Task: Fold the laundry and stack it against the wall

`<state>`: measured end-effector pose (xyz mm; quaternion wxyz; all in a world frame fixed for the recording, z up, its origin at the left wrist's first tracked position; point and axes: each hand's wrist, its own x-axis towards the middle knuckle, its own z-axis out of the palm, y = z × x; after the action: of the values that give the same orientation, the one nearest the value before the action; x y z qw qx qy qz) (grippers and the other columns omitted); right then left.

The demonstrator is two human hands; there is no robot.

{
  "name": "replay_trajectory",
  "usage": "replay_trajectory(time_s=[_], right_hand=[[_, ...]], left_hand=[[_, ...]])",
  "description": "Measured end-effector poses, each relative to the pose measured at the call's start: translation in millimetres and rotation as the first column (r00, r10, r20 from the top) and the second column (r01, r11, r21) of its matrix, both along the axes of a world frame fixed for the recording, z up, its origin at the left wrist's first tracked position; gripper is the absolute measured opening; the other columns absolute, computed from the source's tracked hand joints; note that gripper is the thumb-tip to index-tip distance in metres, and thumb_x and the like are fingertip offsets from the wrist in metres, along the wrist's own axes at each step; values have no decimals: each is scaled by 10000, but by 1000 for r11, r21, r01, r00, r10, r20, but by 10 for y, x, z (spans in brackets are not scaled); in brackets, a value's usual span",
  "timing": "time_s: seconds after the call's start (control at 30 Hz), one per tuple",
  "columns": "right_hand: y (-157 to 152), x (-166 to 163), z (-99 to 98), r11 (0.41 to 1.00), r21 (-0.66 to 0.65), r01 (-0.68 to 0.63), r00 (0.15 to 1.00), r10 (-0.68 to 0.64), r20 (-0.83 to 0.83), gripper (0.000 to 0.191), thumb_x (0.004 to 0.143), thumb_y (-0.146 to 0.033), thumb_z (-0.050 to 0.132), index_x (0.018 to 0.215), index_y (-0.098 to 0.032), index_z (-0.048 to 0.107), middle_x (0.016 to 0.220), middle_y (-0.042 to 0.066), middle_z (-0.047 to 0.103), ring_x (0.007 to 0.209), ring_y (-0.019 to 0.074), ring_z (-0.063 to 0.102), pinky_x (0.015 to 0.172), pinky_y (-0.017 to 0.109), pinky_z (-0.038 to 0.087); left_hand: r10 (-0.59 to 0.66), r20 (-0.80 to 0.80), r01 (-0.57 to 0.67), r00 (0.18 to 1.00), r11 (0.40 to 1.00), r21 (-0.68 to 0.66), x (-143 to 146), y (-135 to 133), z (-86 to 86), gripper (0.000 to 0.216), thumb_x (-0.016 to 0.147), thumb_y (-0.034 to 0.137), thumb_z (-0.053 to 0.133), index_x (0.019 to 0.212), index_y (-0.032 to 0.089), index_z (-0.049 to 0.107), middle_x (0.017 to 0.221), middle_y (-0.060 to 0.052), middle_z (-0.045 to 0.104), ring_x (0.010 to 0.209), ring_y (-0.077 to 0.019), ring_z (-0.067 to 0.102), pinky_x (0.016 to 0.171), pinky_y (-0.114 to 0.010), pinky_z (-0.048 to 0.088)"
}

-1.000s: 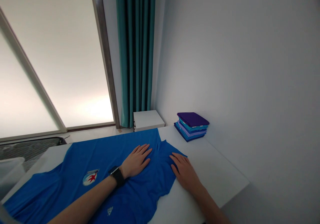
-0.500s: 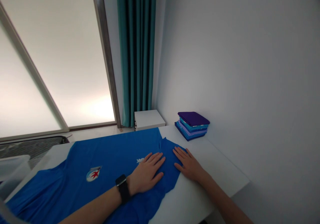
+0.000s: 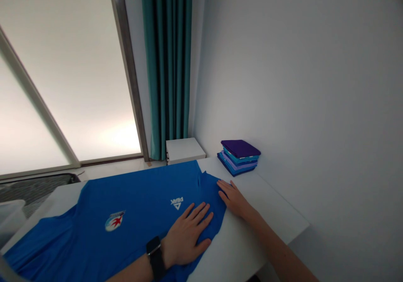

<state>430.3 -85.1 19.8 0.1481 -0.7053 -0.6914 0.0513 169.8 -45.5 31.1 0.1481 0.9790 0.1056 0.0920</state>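
A blue T-shirt (image 3: 141,202) lies spread over the white table (image 3: 252,240), with a white PEAK logo and a round red-and-white emblem facing up. My left hand (image 3: 189,236), a black watch on its wrist, rests flat on the shirt just below the PEAK logo, fingers spread. On the sleeve at the shirt's right side lies my right hand (image 3: 234,200), its fingers stretched out over the edge of the cloth. Both palms face down. The shirt's near part is partly hidden by my left forearm.
Folded clothes (image 3: 239,158) in purple and blues are stacked at the table's far right, by the wall. Beyond the far edge stands a low white cabinet (image 3: 185,150) near a green curtain (image 3: 168,72). A translucent bin (image 3: 12,217) is at the left.
My left hand has slid down toward me over the shirt, uncovering the PEAK logo. My right hand stays at the sleeve with its fingers closer together. The view has shifted slightly.
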Motion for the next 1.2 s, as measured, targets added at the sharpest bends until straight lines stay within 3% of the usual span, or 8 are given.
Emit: replay_trajectory(time_s=[0.13, 0.43, 0.63, 0.87, 1.07, 1.2], right_hand=[[75, -207, -43, 997, 75, -13, 997, 6, 82, 505, 1000, -333, 237, 1473, -185, 333, 1525, 74, 334, 1423, 175, 250, 1175, 463, 135], [175, -165, -45, 991, -135, 13, 988, 8, 151, 620, 984, -504, 187, 1512, -180, 213, 1573, 51, 186, 1456, 185, 126, 1180, 459, 58], [194, -137, -52, 993, -117, 9, 989, 9, 147, 623, 978, -511, 189, 1517, -196, 198, 1575, 45, 187, 1457, 187, 117, 1178, 466, 33], [180, -166, -45, 995, -102, 24, 991, -10, 134, 626, 968, -515, 241, 1513, -209, 214, 1573, 40, 204, 1455, 184, 131, 1177, 462, 29], [181, -161, -25, 994, -107, 24, 993, -11, 118, 634, 964, -513, 263, 1511, -196, 218, 1569, 43, 214, 1454, 179, 134, 1176, 463, 23], [182, -157, -43, 995, -98, 26, 994, -15, 108, 634, 965, -520, 258, 1509, -198, 225, 1568, 42, 220, 1454, 174, 137, 1177, 458, 21]], left_hand=[[-8, -12, 8, 1000, 1000, -9, 1, 3, 2, 657, 926, 522, 447, 1507, 370, 180, 1581, -14, 173, 1445, -273, 198, 1165, -552, 188], [-113, -55, 110, 992, 992, -59, -21, 4, 97, 629, 944, 469, 450, 1506, 353, 194, 1593, -15, 127, 1453, -283, 154, 1169, -542, 154], [-230, -78, 222, 970, 970, -97, -64, 13, 204, 610, 955, 450, 438, 1507, 328, 210, 1585, -26, 173, 1448, -259, 187, 1182, -513, 129], [-264, -98, 257, 960, 964, -73, -81, 24, 247, 629, 948, 509, 429, 1508, 318, 215, 1587, -49, 131, 1450, -278, 164, 1177, -526, 122], [-242, -45, 241, 969, 970, -12, -75, 21, 202, 598, 963, 510, 393, 1505, 346, 202, 1585, -13, 159, 1443, -255, 206, 1183, -480, 157], [-70, 4, 70, 998, 996, 52, -49, 63, 121, 573, 995, 469, 325, 1518, 328, 141, 1577, -13, 213, 1437, -235, 234, 1179, -480, 182]])
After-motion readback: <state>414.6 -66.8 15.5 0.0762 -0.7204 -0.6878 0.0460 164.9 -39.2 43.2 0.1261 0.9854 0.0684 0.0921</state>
